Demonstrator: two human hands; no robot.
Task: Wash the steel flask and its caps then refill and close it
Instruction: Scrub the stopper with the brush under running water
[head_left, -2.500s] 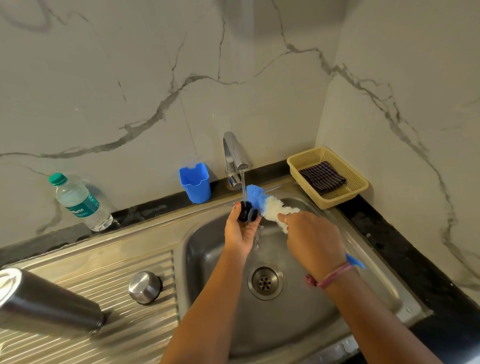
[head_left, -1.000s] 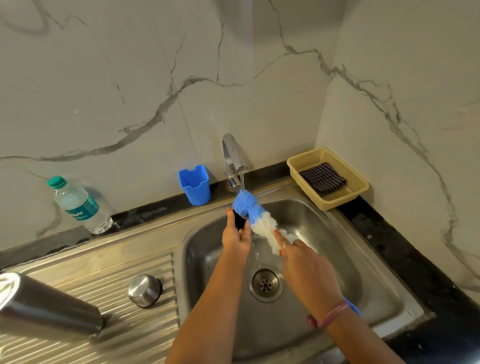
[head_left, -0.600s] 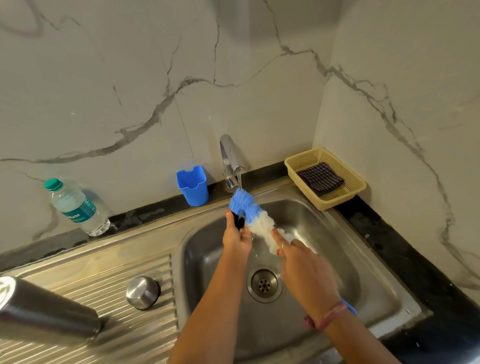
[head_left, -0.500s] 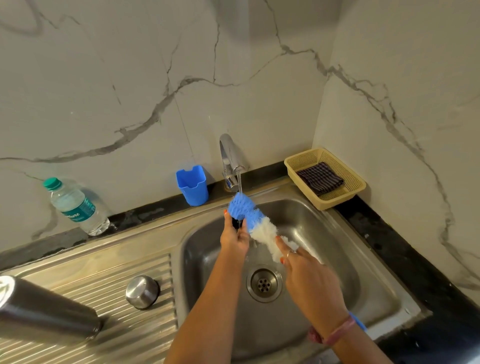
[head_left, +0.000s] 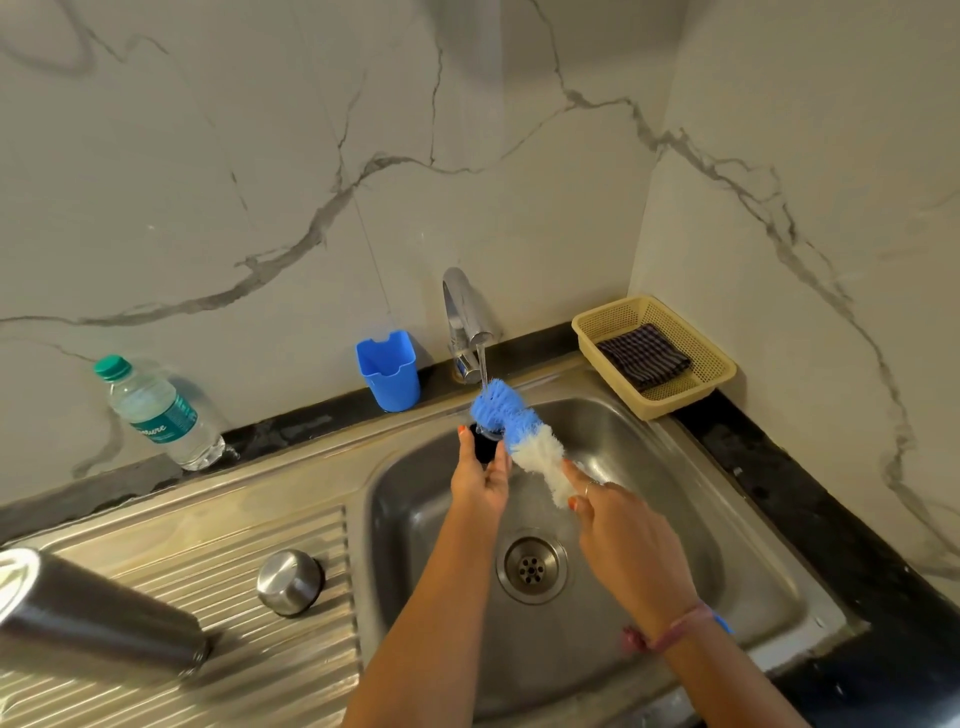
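My left hand (head_left: 480, 480) pinches a small black cap (head_left: 485, 444) between thumb and fingertips, holding it up over the sink (head_left: 727, 545) under the thin stream from the tap (head_left: 462, 317). My right hand (head_left: 621, 535) grips the bottle brush (head_left: 519, 434) low down, fingers curled round it with the forefinger lying along the white bristles; the blue tip of the brush presses on the cap's top, just beyond my left fingertips. The drain (head_left: 531, 566) lies below and between my two wrists.

Well off to the left of my left hand, on the ribbed draining board (head_left: 234, 551), the steel flask (head_left: 93, 618) lies on its side, open mouth toward the near left. The domed steel cap (head_left: 288, 581) sits between the flask and my left forearm, apart from both. Beyond my fingers, against the wall, stands a blue cup (head_left: 389, 371); farther left a plastic water bottle (head_left: 156, 413) leans. To the right of my right hand, in the corner, a yellow basket (head_left: 717, 371) holds a folded dark cloth (head_left: 644, 356).
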